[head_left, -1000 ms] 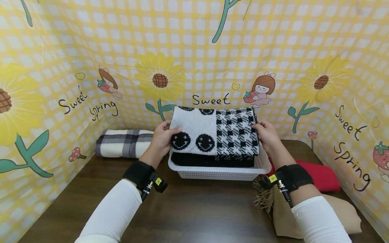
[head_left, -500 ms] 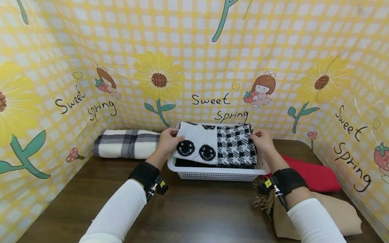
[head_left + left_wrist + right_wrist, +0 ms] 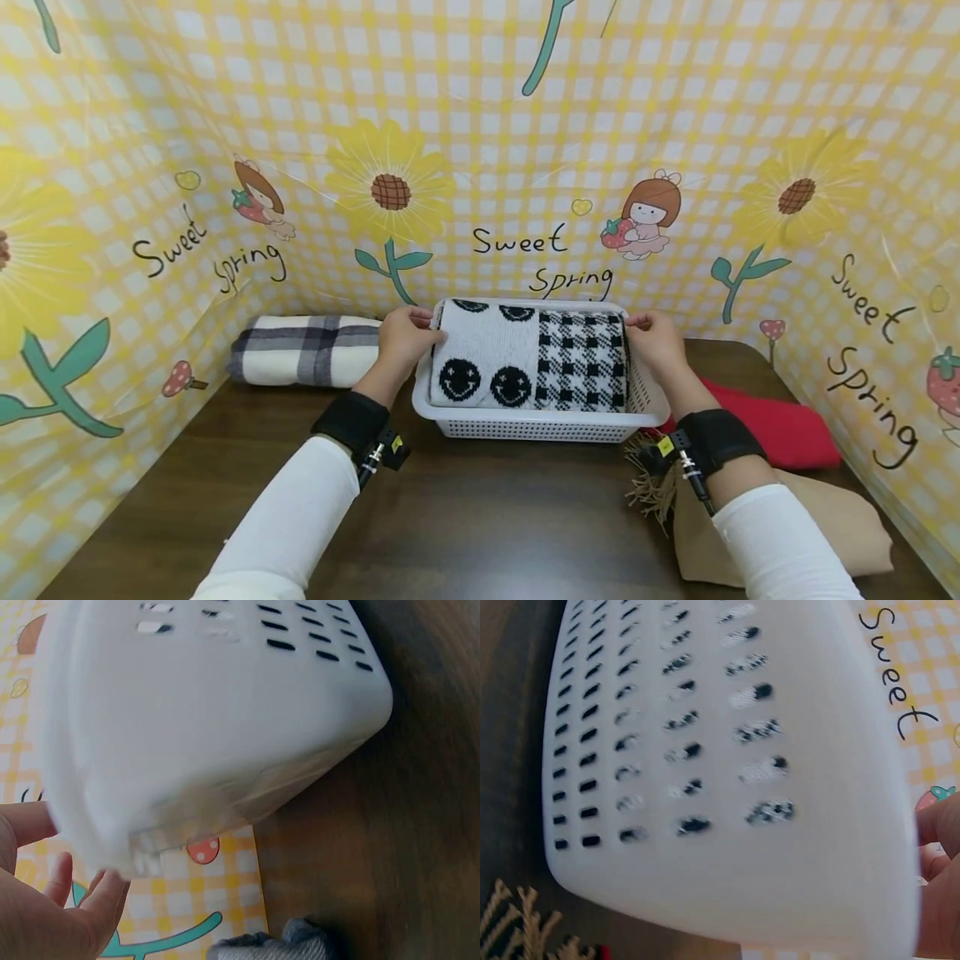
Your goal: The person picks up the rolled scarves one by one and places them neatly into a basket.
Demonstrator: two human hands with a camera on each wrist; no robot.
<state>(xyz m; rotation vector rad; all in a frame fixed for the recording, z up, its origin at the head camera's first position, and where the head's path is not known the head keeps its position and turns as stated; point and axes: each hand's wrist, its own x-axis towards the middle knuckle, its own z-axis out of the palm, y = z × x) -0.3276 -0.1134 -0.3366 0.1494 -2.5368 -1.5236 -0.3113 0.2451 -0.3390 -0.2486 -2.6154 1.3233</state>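
Left hand (image 3: 405, 337) at one end of white basket (image 3: 536, 429), fingertips beside the knit's edge. Right hand (image 3: 656, 342) at the opposite end, likewise. Tips partly behind the rim in both wrist views; cannot tell whether pinching or let go. Between the hands: folded black-and-white knit (image 3: 529, 358), smileys and houndstooth, lying flat inside the basket. Outward of left hand: plaid cloth (image 3: 303, 350). Outward and nearer from right hand: red cloth (image 3: 783, 429), fringed tan cloth (image 3: 840, 521).
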